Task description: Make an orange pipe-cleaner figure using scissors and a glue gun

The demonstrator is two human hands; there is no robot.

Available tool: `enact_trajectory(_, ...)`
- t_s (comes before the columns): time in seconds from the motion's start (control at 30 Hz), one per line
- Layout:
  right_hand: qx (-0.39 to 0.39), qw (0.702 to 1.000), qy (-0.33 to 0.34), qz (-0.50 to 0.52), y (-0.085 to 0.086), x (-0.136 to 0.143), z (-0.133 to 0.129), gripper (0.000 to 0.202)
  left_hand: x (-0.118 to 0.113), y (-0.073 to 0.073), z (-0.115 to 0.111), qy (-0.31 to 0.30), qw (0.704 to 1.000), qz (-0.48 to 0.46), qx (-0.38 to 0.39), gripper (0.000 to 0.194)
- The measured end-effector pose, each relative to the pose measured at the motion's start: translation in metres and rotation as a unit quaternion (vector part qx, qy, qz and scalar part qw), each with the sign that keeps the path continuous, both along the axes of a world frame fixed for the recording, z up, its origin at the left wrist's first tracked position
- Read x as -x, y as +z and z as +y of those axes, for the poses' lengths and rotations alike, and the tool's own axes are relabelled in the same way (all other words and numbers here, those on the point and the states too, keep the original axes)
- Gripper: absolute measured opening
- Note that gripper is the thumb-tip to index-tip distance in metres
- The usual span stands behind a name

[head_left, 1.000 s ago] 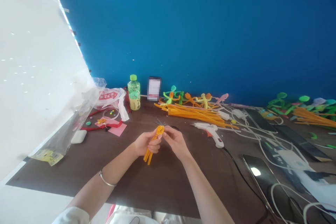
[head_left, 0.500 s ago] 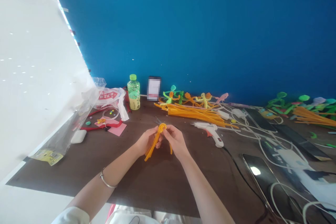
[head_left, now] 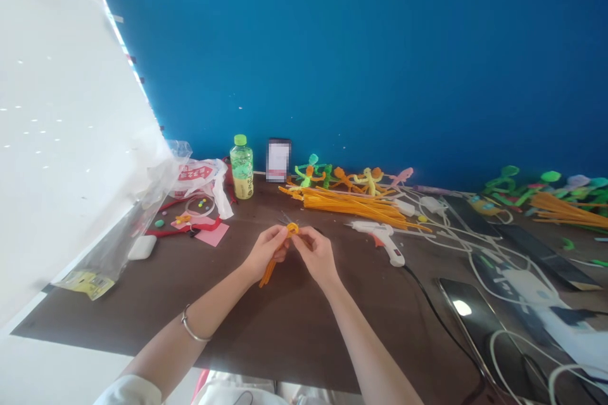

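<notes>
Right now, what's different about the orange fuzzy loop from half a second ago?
The orange fuzzy strand dangling below the right grip no longer shows there. The left grip now covers more of the orange fuzzy stems under the orange fuzzy loop; neither visibly let go. The white plastic glue gun and green-capped plastic bottle stayed put.

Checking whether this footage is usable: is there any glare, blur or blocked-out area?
Head view: a white glare spot on the dark phone lying at right; head view: pixelation over the upright phone; head view: the held orange stems look soft in detail.
</notes>
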State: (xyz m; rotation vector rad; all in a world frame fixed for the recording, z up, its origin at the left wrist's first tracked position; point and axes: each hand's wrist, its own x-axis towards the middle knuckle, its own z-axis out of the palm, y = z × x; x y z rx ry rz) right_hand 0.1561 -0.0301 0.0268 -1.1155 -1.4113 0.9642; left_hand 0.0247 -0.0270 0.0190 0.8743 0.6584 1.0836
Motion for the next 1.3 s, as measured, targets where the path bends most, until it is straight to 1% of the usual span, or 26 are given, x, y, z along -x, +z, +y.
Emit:
enact_trajectory(0.13, -0.02, 1.0, 0.011, -0.004, 0.0, 0.001, -0.002, 0.016, 0.001, -0.001, 0.002, 0.002, 1.0, 0.006, 0.012, 0.031)
enact_trajectory(0.27, -0.038, 0.999, 0.022, -0.004, 0.002, -0.001, -0.002, 0.016, 0.004, 0.0, 0.004, -0.012, 0.998, -0.037, 0.042, 0.03)
enact_trajectory(0.33, -0.034, 0.999, 0.023, -0.007, 0.003, -0.002, -0.002, 0.016, 0.006, 0.002, 0.005, -0.033, 0.996, -0.06, 0.055, 0.028)
enact_trajectory(0.5, -0.006, 1.0, 0.024, -0.003, 0.007, -0.005, -0.002, 0.02, 0.013, 0.006, 0.006, -0.113, 0.985, -0.09, 0.093, 0.024)
enact_trajectory(0.7, 0.01, 0.996, 0.084, 0.036, 0.012, -0.005, -0.003, 0.016, 0.019, 0.006, 0.006, -0.193, 0.969, -0.096, 0.124, 0.024)
enact_trajectory(0.83, 0.029, 0.99, 0.121, 0.071, 0.014, -0.003, -0.005, 0.016, 0.018, 0.004, 0.007, -0.211, 0.966, -0.085, 0.12, 0.026)
enact_trajectory(0.9, 0.039, 0.989, 0.123, 0.077, 0.014, -0.003, -0.005, 0.017, 0.015, 0.003, 0.007, -0.196, 0.973, -0.063, 0.103, 0.031)
enact_trajectory(0.93, 0.041, 0.99, 0.117, 0.074, 0.014, -0.003, -0.005, 0.017, 0.013, 0.003, 0.007, -0.175, 0.979, -0.048, 0.09, 0.033)
enact_trajectory(1.03, 0.039, 0.995, 0.087, 0.043, 0.014, -0.003, -0.005, 0.018, 0.007, 0.004, 0.004, -0.07, 0.997, 0.002, 0.03, 0.032)
enact_trajectory(1.13, 0.023, 0.996, 0.079, 0.022, 0.013, -0.003, -0.005, 0.017, 0.004, 0.006, 0.0, 0.01, 0.998, 0.054, -0.033, 0.032)
enact_trajectory(1.2, 0.011, 0.997, 0.075, 0.016, 0.012, -0.003, -0.005, 0.016, 0.004, 0.006, -0.001, 0.035, 0.995, 0.081, -0.046, 0.032)
enact_trajectory(1.3, 0.007, 0.997, 0.077, 0.005, 0.011, -0.002, -0.005, 0.015, 0.005, 0.006, -0.001, 0.054, 0.993, 0.1, -0.039, 0.031)
